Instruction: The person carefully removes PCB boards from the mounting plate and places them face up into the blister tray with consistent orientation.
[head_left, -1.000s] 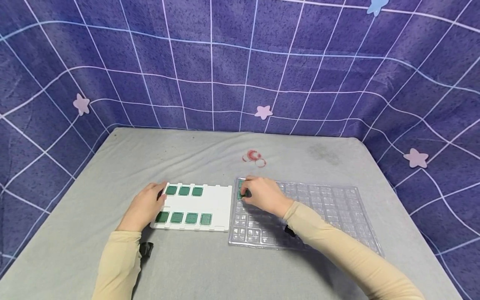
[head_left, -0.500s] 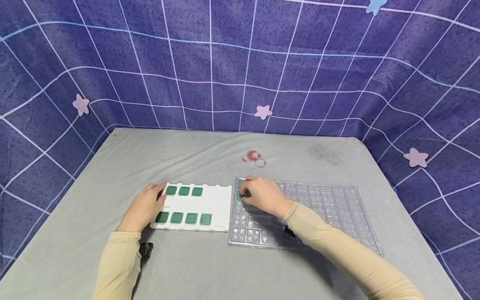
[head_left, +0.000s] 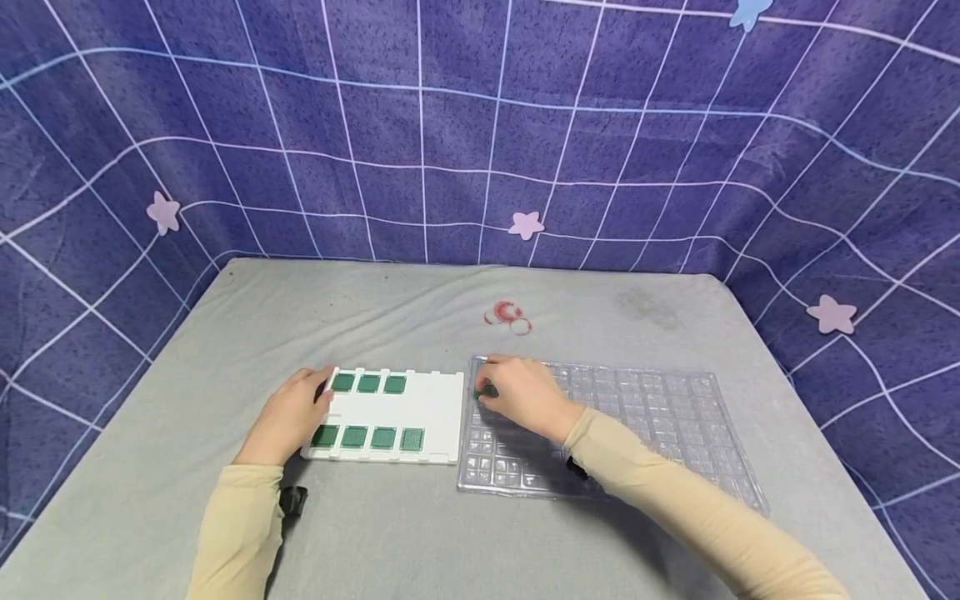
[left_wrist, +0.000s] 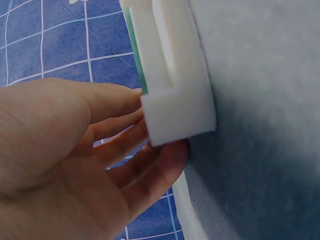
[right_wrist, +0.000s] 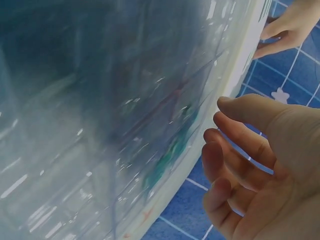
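My left hand (head_left: pixel 288 412) holds the left end of a white slotted tray (head_left: pixel 442 417). In the left wrist view its thumb lies against the tray's corner (left_wrist: pixel 175 112), beside the thin edge of a green board, with fingers around the end. Three small green circuit boards (head_left: pixel 368 383) sit along the tray's far side and several more (head_left: pixel 383 437) along the near side. My right hand (head_left: pixel 525 392) is over the left column of a clear plastic compartment tray (head_left: pixel 513 475). Beyond its loosely bent fingertips, the right wrist view shows green (right_wrist: pixel 170 157) in the clear tray; nothing shows between the fingers.
Both trays lie side by side on a grey cloth-covered table (head_left: pixel 375 533). Red ring-shaped marks (head_left: pixel 508 315) stain the cloth behind them. A purple gridded curtain (head_left: pixel 465 133) surrounds the table's back and sides.
My right hand has shifted slightly left over the clear tray's left column, covering most of the green seen there before. The left hand stays on the white tray.
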